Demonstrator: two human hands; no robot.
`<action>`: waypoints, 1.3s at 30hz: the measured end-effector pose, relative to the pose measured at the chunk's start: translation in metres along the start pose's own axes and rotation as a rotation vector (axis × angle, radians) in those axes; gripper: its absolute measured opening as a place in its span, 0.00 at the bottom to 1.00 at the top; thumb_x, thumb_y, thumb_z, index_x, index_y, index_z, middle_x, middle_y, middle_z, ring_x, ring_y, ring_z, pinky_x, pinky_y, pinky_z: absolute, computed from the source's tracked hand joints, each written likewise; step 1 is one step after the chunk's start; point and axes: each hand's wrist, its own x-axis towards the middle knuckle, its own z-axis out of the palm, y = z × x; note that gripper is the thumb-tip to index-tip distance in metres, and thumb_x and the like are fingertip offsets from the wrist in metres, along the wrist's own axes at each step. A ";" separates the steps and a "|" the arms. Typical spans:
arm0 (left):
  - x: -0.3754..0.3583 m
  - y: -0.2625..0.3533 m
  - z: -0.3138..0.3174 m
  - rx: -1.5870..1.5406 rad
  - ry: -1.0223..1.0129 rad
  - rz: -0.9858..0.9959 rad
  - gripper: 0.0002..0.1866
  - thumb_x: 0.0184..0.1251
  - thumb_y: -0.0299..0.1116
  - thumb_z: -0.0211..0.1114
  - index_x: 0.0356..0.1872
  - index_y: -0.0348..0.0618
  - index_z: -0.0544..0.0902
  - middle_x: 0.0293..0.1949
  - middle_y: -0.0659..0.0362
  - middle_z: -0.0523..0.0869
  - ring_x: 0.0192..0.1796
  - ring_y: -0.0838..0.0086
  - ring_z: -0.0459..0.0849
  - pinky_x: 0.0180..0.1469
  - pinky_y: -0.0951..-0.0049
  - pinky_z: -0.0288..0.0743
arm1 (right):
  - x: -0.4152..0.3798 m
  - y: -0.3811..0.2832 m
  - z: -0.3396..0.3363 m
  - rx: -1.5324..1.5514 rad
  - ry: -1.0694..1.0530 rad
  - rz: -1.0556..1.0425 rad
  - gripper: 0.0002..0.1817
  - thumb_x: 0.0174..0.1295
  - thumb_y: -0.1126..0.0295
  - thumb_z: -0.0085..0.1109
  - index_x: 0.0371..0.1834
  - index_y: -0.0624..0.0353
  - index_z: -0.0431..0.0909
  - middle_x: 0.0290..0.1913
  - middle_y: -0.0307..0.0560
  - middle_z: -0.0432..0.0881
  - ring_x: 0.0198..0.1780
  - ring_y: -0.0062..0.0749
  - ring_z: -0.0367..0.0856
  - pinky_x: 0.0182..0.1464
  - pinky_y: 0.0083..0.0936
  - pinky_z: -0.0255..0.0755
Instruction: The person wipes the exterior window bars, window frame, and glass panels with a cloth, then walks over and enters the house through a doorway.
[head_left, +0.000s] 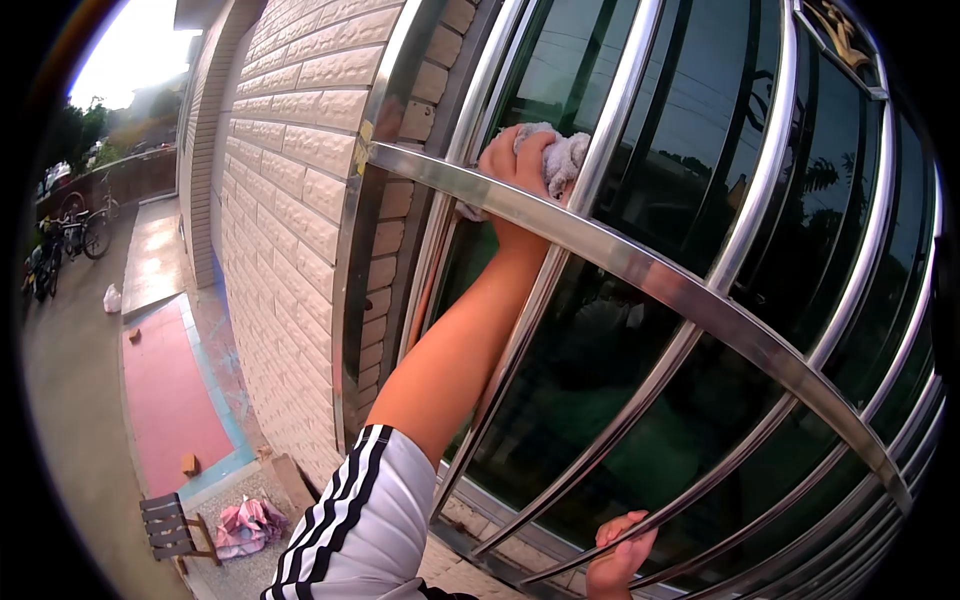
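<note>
My left hand reaches up behind the flat horizontal metal rail of a window grille. Its fingers are bent around a crumpled grey-white cloth, which lies against the dark window glass between upright bars. Part of the cloth is hidden by the hand and the rail. Low in the view, my right hand has its fingers curled around a thin grille bar. The wrist of that hand is cut off by the bottom edge.
A tiled brick wall borders the grille on the left. Below are a small wooden chair, a pink bundle of fabric and a pink ground panel with brick pieces on it. Bicycles stand farther off.
</note>
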 end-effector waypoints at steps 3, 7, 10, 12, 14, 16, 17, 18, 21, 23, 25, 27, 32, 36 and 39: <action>0.059 0.029 0.034 0.097 0.134 -0.130 0.23 0.50 0.50 0.70 0.48 0.57 0.82 0.59 0.61 0.75 0.64 0.58 0.67 0.62 0.46 0.56 | -0.002 0.002 -0.003 0.067 0.012 0.044 0.37 0.58 0.38 0.60 0.51 0.61 0.63 0.28 0.41 0.68 0.26 0.25 0.67 0.29 0.20 0.65; 0.075 0.014 0.060 -0.035 0.065 0.194 0.20 0.50 0.48 0.70 0.45 0.58 0.85 0.56 0.61 0.79 0.63 0.57 0.69 0.62 0.45 0.56 | 0.006 0.004 -0.007 0.293 0.065 0.198 0.22 0.76 0.47 0.34 0.39 0.54 0.70 0.20 0.42 0.69 0.21 0.30 0.67 0.27 0.27 0.63; 0.059 0.016 0.039 -0.286 -0.202 0.394 0.19 0.50 0.45 0.70 0.45 0.56 0.86 0.55 0.60 0.82 0.62 0.57 0.73 0.63 0.48 0.58 | 0.012 0.006 -0.005 0.180 0.106 0.244 0.23 0.74 0.47 0.36 0.38 0.55 0.70 0.21 0.42 0.70 0.22 0.30 0.68 0.30 0.29 0.63; 0.025 0.020 0.011 -0.436 -0.356 0.596 0.19 0.50 0.44 0.70 0.45 0.55 0.86 0.57 0.60 0.81 0.63 0.57 0.73 0.64 0.49 0.59 | 0.014 0.001 -0.003 0.170 0.061 0.248 0.20 0.74 0.51 0.35 0.39 0.56 0.70 0.22 0.42 0.71 0.23 0.30 0.68 0.31 0.28 0.63; -0.048 0.027 -0.041 -0.337 -0.647 0.514 0.20 0.49 0.42 0.73 0.47 0.57 0.86 0.61 0.63 0.79 0.68 0.56 0.68 0.69 0.50 0.55 | 0.014 -0.002 -0.005 0.232 0.038 0.328 0.20 0.73 0.51 0.36 0.38 0.56 0.70 0.22 0.41 0.70 0.24 0.29 0.67 0.30 0.27 0.61; -0.099 0.014 -0.086 -0.364 -0.766 0.645 0.24 0.45 0.45 0.75 0.49 0.65 0.86 0.61 0.67 0.78 0.69 0.63 0.66 0.69 0.51 0.53 | 0.016 -0.007 -0.006 0.252 -0.028 0.343 0.19 0.73 0.52 0.38 0.38 0.56 0.70 0.22 0.40 0.69 0.23 0.27 0.65 0.29 0.26 0.59; -0.133 0.002 -0.101 -0.395 -0.784 0.616 0.25 0.45 0.42 0.76 0.50 0.65 0.85 0.63 0.66 0.77 0.70 0.60 0.65 0.69 0.50 0.53 | 0.015 -0.008 -0.005 0.266 -0.022 0.347 0.18 0.72 0.53 0.40 0.37 0.56 0.70 0.22 0.40 0.69 0.23 0.26 0.64 0.28 0.25 0.57; -0.163 -0.014 -0.115 -0.464 -0.889 0.582 0.27 0.45 0.38 0.77 0.52 0.63 0.85 0.64 0.65 0.75 0.71 0.58 0.61 0.71 0.49 0.49 | 0.013 -0.008 -0.005 0.264 -0.018 0.346 0.18 0.72 0.53 0.40 0.37 0.56 0.71 0.22 0.39 0.69 0.23 0.26 0.64 0.28 0.25 0.57; -0.234 -0.040 -0.159 -0.517 -1.022 0.666 0.25 0.47 0.38 0.72 0.52 0.65 0.83 0.66 0.71 0.74 0.73 0.65 0.60 0.71 0.43 0.52 | 0.014 -0.008 -0.003 0.274 -0.013 0.338 0.18 0.72 0.53 0.40 0.36 0.55 0.71 0.21 0.39 0.69 0.23 0.26 0.64 0.28 0.25 0.57; -0.260 -0.054 -0.180 -0.543 -1.188 0.944 0.18 0.56 0.37 0.66 0.50 0.62 0.83 0.65 0.71 0.75 0.68 0.70 0.70 0.66 0.54 0.66 | 0.015 -0.007 -0.003 0.286 -0.015 0.338 0.18 0.72 0.53 0.40 0.36 0.55 0.71 0.21 0.39 0.68 0.23 0.26 0.64 0.28 0.25 0.57; -0.267 -0.048 -0.187 -0.704 -1.352 0.874 0.16 0.63 0.39 0.62 0.52 0.55 0.81 0.59 0.65 0.79 0.59 0.64 0.79 0.56 0.62 0.75 | 0.014 -0.004 -0.006 0.325 -0.001 0.361 0.18 0.73 0.53 0.40 0.36 0.55 0.71 0.21 0.38 0.68 0.23 0.26 0.64 0.28 0.24 0.57; -0.275 -0.047 -0.191 -0.759 -1.504 0.758 0.14 0.59 0.33 0.61 0.47 0.52 0.83 0.58 0.64 0.78 0.59 0.63 0.78 0.54 0.53 0.73 | 0.012 -0.002 -0.005 0.298 0.019 0.341 0.18 0.73 0.54 0.40 0.35 0.55 0.71 0.20 0.38 0.68 0.23 0.26 0.64 0.28 0.24 0.57; -0.255 -0.043 -0.175 -0.687 -1.407 0.784 0.15 0.55 0.32 0.64 0.45 0.58 0.83 0.59 0.64 0.78 0.60 0.62 0.77 0.55 0.51 0.73 | 0.010 -0.001 -0.007 0.254 0.060 0.320 0.19 0.74 0.54 0.37 0.33 0.57 0.70 0.19 0.41 0.66 0.22 0.26 0.63 0.26 0.24 0.58; -0.163 -0.010 -0.124 -0.339 -0.838 0.726 0.25 0.45 0.29 0.71 0.48 0.64 0.84 0.66 0.57 0.71 0.67 0.52 0.65 0.65 0.50 0.64 | 0.007 -0.003 -0.001 0.264 0.043 0.282 0.22 0.75 0.54 0.35 0.30 0.59 0.69 0.18 0.43 0.65 0.21 0.26 0.62 0.26 0.23 0.59; -0.076 0.027 -0.066 -0.378 -0.644 0.309 0.24 0.47 0.26 0.72 0.51 0.53 0.83 0.65 0.45 0.67 0.66 0.44 0.64 0.67 0.53 0.61 | 0.006 -0.004 -0.003 0.235 0.072 0.318 0.26 0.74 0.51 0.34 0.28 0.62 0.70 0.18 0.45 0.69 0.21 0.28 0.65 0.27 0.24 0.61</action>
